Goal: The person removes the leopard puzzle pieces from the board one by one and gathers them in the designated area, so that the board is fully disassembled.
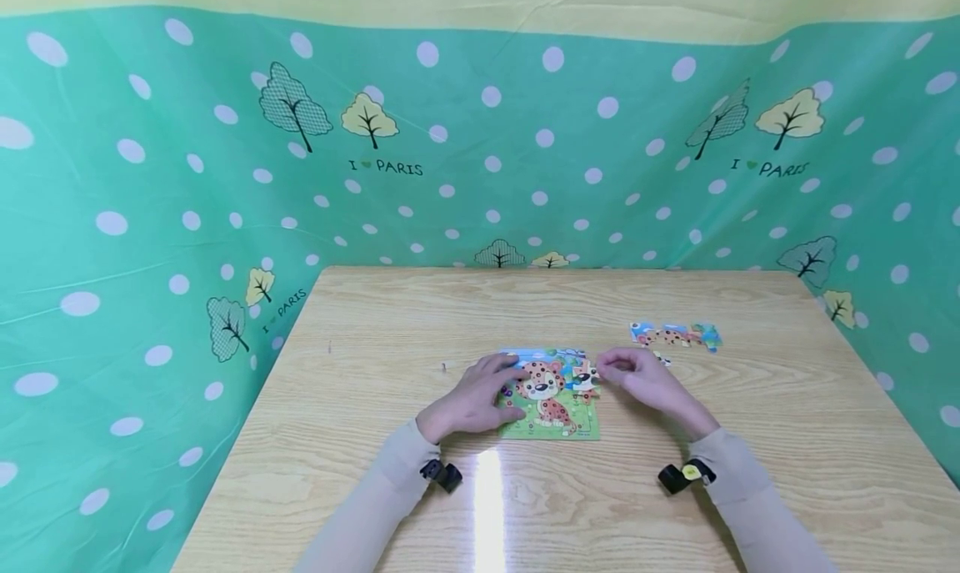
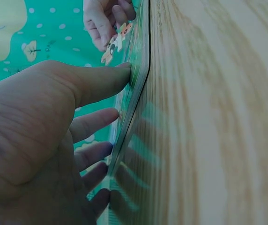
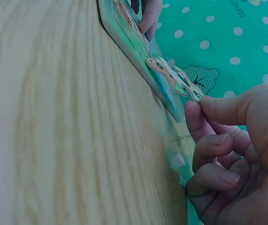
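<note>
A jigsaw puzzle board (image 1: 588, 427) with a spotted leopard cub on green grass lies flat on the table. My left hand (image 1: 476, 396) rests on its left side, fingers spread; in the left wrist view the thumb (image 2: 101, 82) touches the board's face near the edge. Over the board's right part, my right hand (image 1: 645, 377) pinches a puzzle piece (image 1: 583, 378) between thumb and forefinger. That puzzle piece (image 3: 174, 77) is tilted above the surface in the right wrist view, its white and orange print showing. The other right fingers are curled loosely.
Several joined or close-lying puzzle pieces (image 1: 675, 336) are behind and right of the board, with a small piece (image 1: 662, 358) partly hidden by my right hand. The wooden table (image 1: 375, 323) ends at a green dotted cloth (image 1: 465, 164).
</note>
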A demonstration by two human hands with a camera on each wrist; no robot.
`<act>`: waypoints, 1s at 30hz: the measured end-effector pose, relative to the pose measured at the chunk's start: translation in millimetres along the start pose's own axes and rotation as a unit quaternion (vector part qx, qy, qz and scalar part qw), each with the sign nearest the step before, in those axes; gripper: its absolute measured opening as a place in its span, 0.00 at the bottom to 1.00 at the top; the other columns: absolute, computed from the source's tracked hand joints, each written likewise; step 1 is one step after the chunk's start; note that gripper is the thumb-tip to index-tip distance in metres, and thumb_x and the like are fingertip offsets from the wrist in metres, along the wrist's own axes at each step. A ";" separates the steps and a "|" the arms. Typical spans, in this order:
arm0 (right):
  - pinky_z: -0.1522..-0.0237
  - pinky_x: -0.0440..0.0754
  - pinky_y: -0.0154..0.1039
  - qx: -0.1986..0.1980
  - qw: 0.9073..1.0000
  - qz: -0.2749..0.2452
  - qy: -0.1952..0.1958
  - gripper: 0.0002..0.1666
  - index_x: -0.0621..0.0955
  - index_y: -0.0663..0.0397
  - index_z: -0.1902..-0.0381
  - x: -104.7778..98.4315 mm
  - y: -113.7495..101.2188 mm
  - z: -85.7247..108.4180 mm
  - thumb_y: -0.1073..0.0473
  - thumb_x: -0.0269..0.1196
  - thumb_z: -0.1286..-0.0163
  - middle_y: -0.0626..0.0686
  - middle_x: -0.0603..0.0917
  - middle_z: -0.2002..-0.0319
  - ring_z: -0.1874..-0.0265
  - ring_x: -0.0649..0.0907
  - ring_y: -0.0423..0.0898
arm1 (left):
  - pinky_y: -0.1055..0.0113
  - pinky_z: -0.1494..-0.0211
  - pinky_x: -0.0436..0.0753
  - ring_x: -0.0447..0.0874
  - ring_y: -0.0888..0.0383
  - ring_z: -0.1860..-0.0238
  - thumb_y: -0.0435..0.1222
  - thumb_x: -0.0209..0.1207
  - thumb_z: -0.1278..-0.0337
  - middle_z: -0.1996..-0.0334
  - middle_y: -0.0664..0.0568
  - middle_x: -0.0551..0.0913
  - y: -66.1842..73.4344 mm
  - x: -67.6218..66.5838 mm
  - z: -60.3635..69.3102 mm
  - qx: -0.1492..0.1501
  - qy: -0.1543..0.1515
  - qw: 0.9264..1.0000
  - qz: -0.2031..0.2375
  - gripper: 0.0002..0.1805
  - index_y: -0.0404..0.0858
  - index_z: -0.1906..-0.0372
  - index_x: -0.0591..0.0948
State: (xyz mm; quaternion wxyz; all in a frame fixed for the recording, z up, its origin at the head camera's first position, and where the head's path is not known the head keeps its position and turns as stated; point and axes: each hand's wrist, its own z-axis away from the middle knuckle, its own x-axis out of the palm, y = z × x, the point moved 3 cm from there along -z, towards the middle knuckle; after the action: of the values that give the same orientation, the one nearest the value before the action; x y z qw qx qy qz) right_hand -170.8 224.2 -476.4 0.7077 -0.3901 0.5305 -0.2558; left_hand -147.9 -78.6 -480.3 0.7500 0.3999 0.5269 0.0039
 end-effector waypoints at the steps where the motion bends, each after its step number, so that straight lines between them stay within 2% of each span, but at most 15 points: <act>1: 0.46 0.81 0.37 0.001 1.000 0.000 0.000 0.16 0.86 0.62 0.45 -1.0 0.7 0.6 0.56 0.63 0.21 0.57 0.91 0.53 0.53 0.87 0.48 | 0.37 0.13 0.51 0.47 0.44 0.13 0.50 0.65 0.29 0.14 0.47 0.57 0.2 -0.1 0.1 0.000 -0.001 1.000 0.000 0.36 0.48 0.21 0.71; 7: 0.45 0.81 0.37 0.013 1.000 0.000 0.007 0.17 0.85 0.63 0.43 -7.8 4.7 4.7 0.56 0.63 0.20 0.57 0.91 0.52 0.52 0.87 0.48 | 0.36 0.13 0.52 0.48 0.42 0.13 0.50 0.65 0.29 0.15 0.45 0.58 0.9 -0.3 0.7 0.004 0.003 1.000 0.001 0.36 0.47 0.21 0.72; 14: 0.42 0.79 0.42 0.017 1.000 0.008 0.013 0.17 0.84 0.63 0.43 -16.6 10.0 7.9 0.55 0.62 0.19 0.57 0.90 0.52 0.51 0.86 0.47 | 0.37 0.13 0.51 0.48 0.43 0.13 0.50 0.65 0.29 0.15 0.45 0.58 0.4 0.1 0.1 0.003 0.003 1.000 0.001 0.35 0.47 0.21 0.72; 24: 0.46 0.80 0.34 0.021 0.999 0.019 0.026 0.19 0.85 0.63 0.42 -29.0 14.9 14.5 0.54 0.62 0.19 0.58 0.90 0.49 0.50 0.85 0.47 | 0.37 0.13 0.51 0.48 0.42 0.13 0.49 0.65 0.29 0.15 0.45 0.58 0.0 0.4 0.4 0.006 0.003 1.000 0.000 0.36 0.46 0.21 0.72; 30: 0.45 0.80 0.37 0.034 0.998 0.037 0.026 0.22 0.84 0.63 0.39 -36.3 21.2 19.5 0.51 0.61 0.18 0.59 0.89 0.47 0.49 0.85 0.47 | 0.36 0.13 0.51 0.48 0.42 0.13 0.49 0.65 0.29 0.15 0.45 0.58 0.5 -0.1 0.6 0.008 0.002 1.000 0.002 0.35 0.46 0.21 0.71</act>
State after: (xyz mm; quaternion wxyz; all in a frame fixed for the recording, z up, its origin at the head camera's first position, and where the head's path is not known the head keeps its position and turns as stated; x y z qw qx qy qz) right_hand -164.5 269.9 -471.2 0.7155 -0.3392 0.5537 -0.2577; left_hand -147.2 -78.7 -479.8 0.7456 0.4066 0.5280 0.0018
